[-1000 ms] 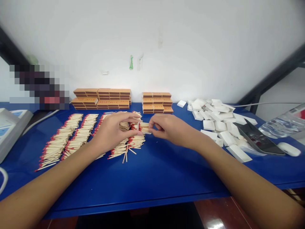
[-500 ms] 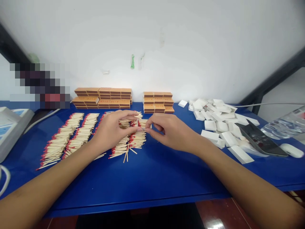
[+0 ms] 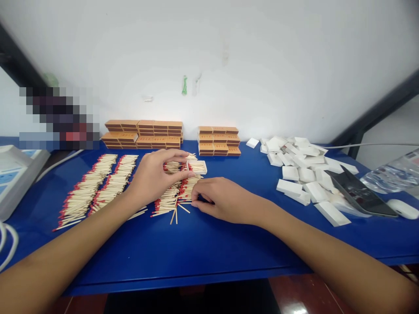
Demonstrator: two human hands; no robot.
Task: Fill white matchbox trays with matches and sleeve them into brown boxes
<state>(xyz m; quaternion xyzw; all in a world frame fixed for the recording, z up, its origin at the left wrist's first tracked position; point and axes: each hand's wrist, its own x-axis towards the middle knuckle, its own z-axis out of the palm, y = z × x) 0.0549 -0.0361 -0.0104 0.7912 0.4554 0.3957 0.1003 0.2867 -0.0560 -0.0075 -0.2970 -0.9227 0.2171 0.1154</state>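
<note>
My left hand (image 3: 160,171) grips a white matchbox tray (image 3: 202,167) by its left end, thumb on the near side and fingers on the far side. Several red-tipped matches (image 3: 196,166) lie inside the tray. Just nearer to me, my right hand (image 3: 219,199) is closed, its fingertips at the edge of a row of loose matches (image 3: 185,190). Whatever is between those fingertips is hidden. Another row of matches (image 3: 166,200) runs beneath my left hand, partly covered by it.
Two more match rows (image 3: 78,192) lie to the left. Orange matchboxes are stacked at the back in a left stack (image 3: 159,141) and a right stack (image 3: 218,141). At right are a pile of white trays (image 3: 306,174), a dark tablet-like device (image 3: 363,196), a white mouse (image 3: 402,209) and a plastic bottle (image 3: 393,172).
My right hand has left the tray and moved down toward me, to the edge of the match row. My left hand keeps hold of the tray, whose inside now shows.
</note>
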